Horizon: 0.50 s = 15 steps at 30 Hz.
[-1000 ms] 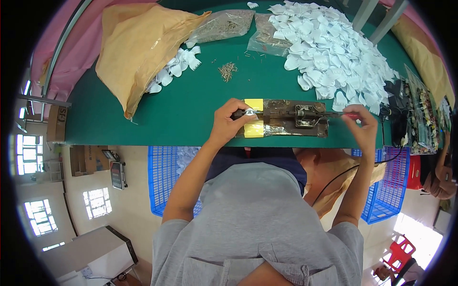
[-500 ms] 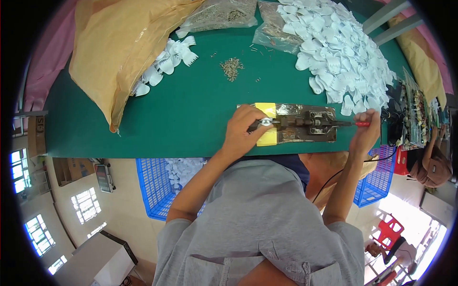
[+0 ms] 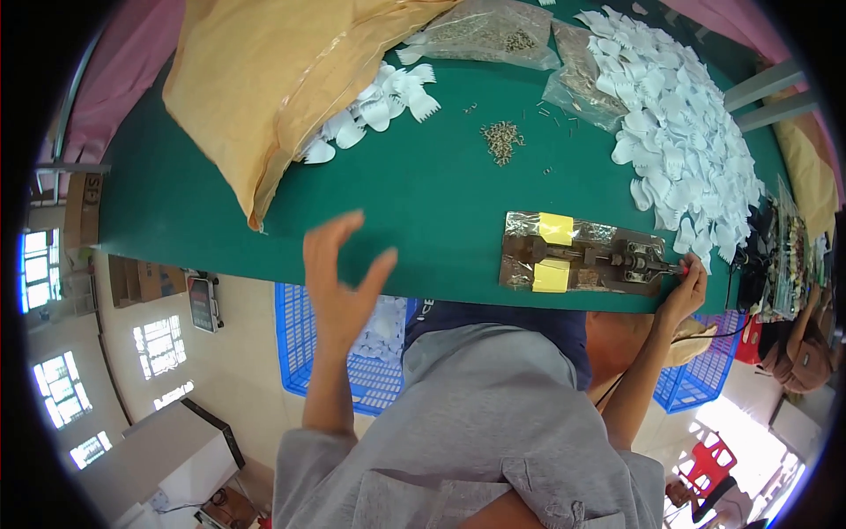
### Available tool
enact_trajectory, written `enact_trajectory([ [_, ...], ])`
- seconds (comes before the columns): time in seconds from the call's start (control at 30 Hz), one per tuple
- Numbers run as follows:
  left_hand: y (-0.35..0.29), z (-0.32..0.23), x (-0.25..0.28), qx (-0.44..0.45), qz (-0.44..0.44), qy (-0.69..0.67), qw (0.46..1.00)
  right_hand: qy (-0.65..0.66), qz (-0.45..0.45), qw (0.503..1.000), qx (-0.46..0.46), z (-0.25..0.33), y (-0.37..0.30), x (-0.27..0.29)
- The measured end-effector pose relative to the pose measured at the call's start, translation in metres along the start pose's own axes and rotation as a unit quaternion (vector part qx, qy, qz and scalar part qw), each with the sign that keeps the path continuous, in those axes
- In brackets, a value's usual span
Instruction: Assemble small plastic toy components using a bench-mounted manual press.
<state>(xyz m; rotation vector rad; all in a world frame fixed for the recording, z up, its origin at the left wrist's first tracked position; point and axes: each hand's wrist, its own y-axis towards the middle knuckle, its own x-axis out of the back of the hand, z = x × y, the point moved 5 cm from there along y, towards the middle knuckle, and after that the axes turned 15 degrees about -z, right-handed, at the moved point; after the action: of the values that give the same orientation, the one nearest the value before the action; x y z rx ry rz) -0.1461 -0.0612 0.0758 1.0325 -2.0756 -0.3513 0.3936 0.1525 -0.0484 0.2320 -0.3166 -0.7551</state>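
My left hand [image 3: 337,282] is in the air over the front edge of the green table, thumb and fingers spread, nothing visible in it. Closed around the red handle [image 3: 685,269] of a push-type toggle clamp [image 3: 636,261] is my right hand [image 3: 686,291]. The clamp is fixed on a dark brown base board [image 3: 520,273] with yellow tape [image 3: 552,275] across it, near the table's front edge. No loose piece can be made out at the clamp's left end.
Beyond the board lies a small heap of metal bits [image 3: 501,143]. White toothed plastic pieces [image 3: 679,132] pile up at right; more spill from a tan sack [image 3: 264,97] at left. Clear bags [image 3: 485,33] lie at the back. A blue basket [image 3: 295,344] sits below the edge.
My left hand has let go of a shiny metal piece at the clamp's left end and moved left, fingers spreading. My right hand stays on the red handle. The whole view has shifted.
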Motion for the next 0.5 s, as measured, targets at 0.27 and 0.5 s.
enact_trajectory([
  [0.27,0.108,0.085,-0.168,-0.072,0.086,0.093,0.989,-0.022,0.049,0.998,0.028,0.003,-0.010,-0.013],
  [0.5,0.136,0.044,-0.177,-0.118,0.073,-0.098,0.985,-0.051,0.015,0.997,0.049,0.012,0.005,0.013],
])
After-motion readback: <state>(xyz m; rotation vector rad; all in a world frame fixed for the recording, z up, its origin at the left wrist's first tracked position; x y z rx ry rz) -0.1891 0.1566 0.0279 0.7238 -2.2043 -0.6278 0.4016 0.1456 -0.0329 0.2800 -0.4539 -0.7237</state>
